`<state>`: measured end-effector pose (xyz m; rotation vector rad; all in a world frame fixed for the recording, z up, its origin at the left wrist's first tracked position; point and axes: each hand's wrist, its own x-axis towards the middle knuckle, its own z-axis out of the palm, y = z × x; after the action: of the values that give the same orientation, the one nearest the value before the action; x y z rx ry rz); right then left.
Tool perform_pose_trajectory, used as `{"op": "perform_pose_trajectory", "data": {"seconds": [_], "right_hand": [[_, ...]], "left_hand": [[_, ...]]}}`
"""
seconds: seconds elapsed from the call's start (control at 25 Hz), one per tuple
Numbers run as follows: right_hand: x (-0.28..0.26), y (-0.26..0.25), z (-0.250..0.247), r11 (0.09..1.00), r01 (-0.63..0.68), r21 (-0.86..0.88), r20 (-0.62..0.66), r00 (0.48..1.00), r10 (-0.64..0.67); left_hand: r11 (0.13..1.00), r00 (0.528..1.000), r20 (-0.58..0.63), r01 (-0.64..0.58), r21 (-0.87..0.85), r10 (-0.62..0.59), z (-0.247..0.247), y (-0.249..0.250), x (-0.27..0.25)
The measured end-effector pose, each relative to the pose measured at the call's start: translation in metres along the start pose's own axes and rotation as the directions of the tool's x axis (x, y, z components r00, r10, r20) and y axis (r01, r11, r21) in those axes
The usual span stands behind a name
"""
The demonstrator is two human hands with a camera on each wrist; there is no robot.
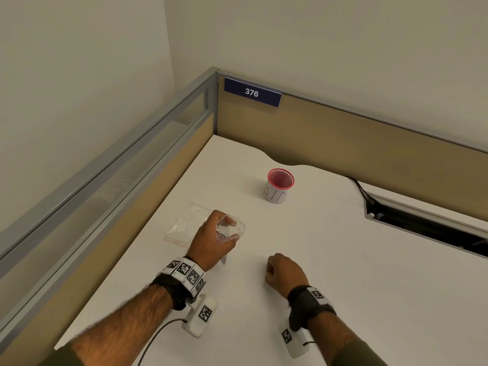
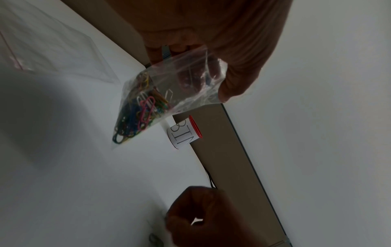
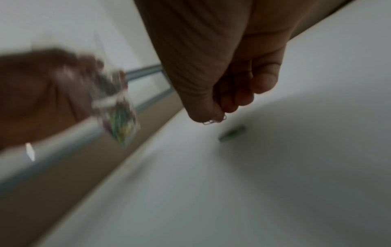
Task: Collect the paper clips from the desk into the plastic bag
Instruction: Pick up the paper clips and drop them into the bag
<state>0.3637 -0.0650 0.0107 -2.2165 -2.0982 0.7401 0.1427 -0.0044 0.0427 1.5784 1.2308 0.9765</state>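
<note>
My left hand [image 1: 211, 239] holds a small clear plastic bag [image 2: 169, 93] by its mouth, lifted off the white desk [image 1: 343, 260]. Several coloured paper clips [image 2: 139, 113] lie bunched in the bag's lower corner. My right hand [image 1: 284, 270] is curled low over the desk to the right of the bag, and in the right wrist view its fingertips pinch a silver paper clip [image 3: 213, 121]. A green paper clip [image 3: 232, 132] lies on the desk just beyond those fingers. The bag [image 3: 118, 120] shows blurred in the right wrist view.
A second flat clear bag [image 1: 184, 223] with a red strip lies on the desk left of my left hand. A red-rimmed cup [image 1: 278, 186] labelled BIN stands farther back. Partition walls [image 1: 343, 138] close the desk behind and on the left; a cable slot [image 1: 427, 225] opens at the right.
</note>
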Motion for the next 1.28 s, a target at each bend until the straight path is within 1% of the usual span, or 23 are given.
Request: {"op": "perform_pose_trajectory", "data": {"seconds": [0.04,0.12,0.24,0.32,0.4,0.44,0.56,0.68,0.76,0.8,0.84,0.92,0.96,1.0,1.04,1.12,1.28], "right_hand": [[-0.001,-0.002,-0.008,0.998,-0.013,0.063,-0.023,1.000,0.014],[-0.003,-0.010,-0.031,0.981,0.022,0.191,-0.131,0.991,0.003],[-0.005,-0.037,-0.070,0.911,0.162,0.380,-0.336,0.942,-0.028],[-0.006,-0.060,-0.092,0.853,0.249,0.458,-0.395,0.917,-0.055],[-0.008,-0.081,-0.103,0.820,0.306,0.484,-0.395,0.912,-0.107],[-0.007,-0.089,-0.104,0.818,0.321,0.476,-0.385,0.913,-0.135],[-0.009,-0.101,-0.100,0.849,0.330,0.412,-0.374,0.911,-0.173],[-0.011,-0.093,-0.097,0.838,0.347,0.421,-0.444,0.884,-0.143],[-0.010,-0.074,-0.092,0.858,0.315,0.406,-0.463,0.880,-0.104],[-0.008,-0.062,-0.087,0.882,0.270,0.387,-0.435,0.897,-0.084],[-0.006,-0.049,-0.079,0.916,0.204,0.346,-0.372,0.926,-0.066],[-0.003,-0.023,-0.056,0.980,0.034,0.195,-0.161,0.987,-0.002],[-0.005,-0.013,-0.042,0.993,-0.040,0.112,-0.047,0.998,0.046],[-0.006,-0.006,-0.029,0.995,-0.089,0.046,0.044,0.995,0.087],[-0.008,0.000,-0.018,0.993,-0.114,0.005,0.101,0.988,0.113],[-0.009,0.002,-0.007,0.992,-0.121,-0.026,0.134,0.983,0.123],[-0.003,-0.002,-0.006,0.992,-0.104,-0.072,0.176,0.978,0.116]], "left_hand": [[1.000,1.000,0.001,0.001,-0.002,-0.001,0.000,0.000,0.000],[1.000,1.000,0.001,-0.002,-0.001,0.002,0.000,-0.001,0.000],[1.000,1.000,-0.001,-0.002,0.004,0.002,0.004,-0.001,0.001],[1.000,1.000,0.009,0.001,-0.003,-0.001,0.008,0.002,0.001],[1.000,1.000,0.023,-0.008,-0.017,0.008,0.010,0.005,0.001],[1.000,0.999,0.029,-0.014,-0.017,0.014,0.010,0.006,0.001],[1.000,0.999,0.039,-0.014,-0.001,0.014,0.009,0.006,0.000],[1.000,0.999,0.031,-0.022,-0.001,0.022,0.006,0.005,-0.003],[1.000,1.000,0.020,-0.012,0.007,0.012,0.005,0.001,-0.004],[1.000,1.000,0.015,-0.009,0.011,0.009,0.004,0.000,-0.004],[1.000,1.000,0.010,-0.008,0.009,0.008,0.004,-0.001,-0.004],[1.000,1.000,0.006,-0.011,-0.007,0.011,0.005,-0.001,-0.004],[1.000,1.000,0.008,-0.015,-0.010,0.015,0.006,0.000,-0.005],[1.000,1.000,0.010,-0.021,-0.009,0.021,0.007,0.001,-0.005],[1.000,1.000,0.014,-0.027,-0.010,0.027,0.007,0.002,-0.005],[1.000,0.999,0.018,-0.029,-0.010,0.029,0.007,0.001,-0.005],[1.000,1.000,0.025,-0.010,-0.020,0.011,0.007,0.000,-0.003]]}}
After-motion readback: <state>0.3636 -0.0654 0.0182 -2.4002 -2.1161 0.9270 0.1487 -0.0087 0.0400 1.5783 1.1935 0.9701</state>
